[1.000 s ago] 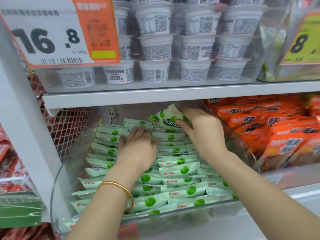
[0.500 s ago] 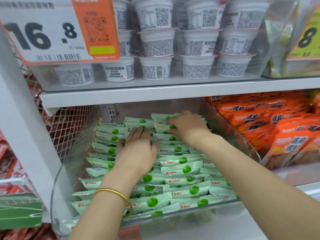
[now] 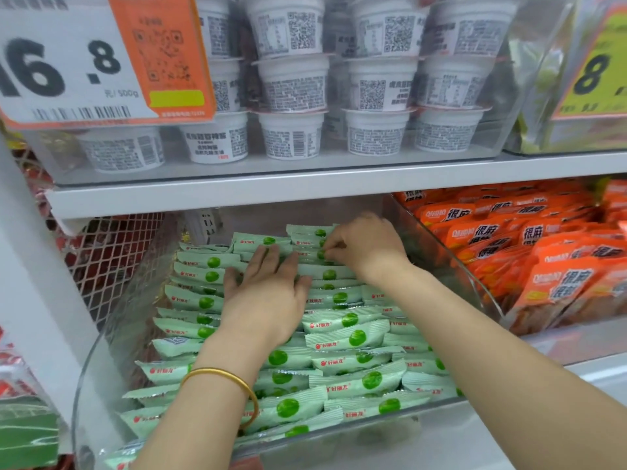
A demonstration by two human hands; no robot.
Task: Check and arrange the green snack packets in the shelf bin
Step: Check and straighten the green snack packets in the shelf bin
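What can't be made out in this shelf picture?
Head view only:
- Green packets beneath the left hand: covered by the palm.
- Right hand: fingers curl into the back row; whether they pinch a packet is hidden.
- Price tag: leading digit cut by the left edge.
- White cups: label print too small.

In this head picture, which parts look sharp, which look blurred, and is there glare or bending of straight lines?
Head view: the light is even, without hard shadows; the green packets, left hand and right hand look fairly sharp; the price tag at top left is soft; the clear bin wall carries pale reflections; the shelf edge runs slanted, likely from the wide lens.
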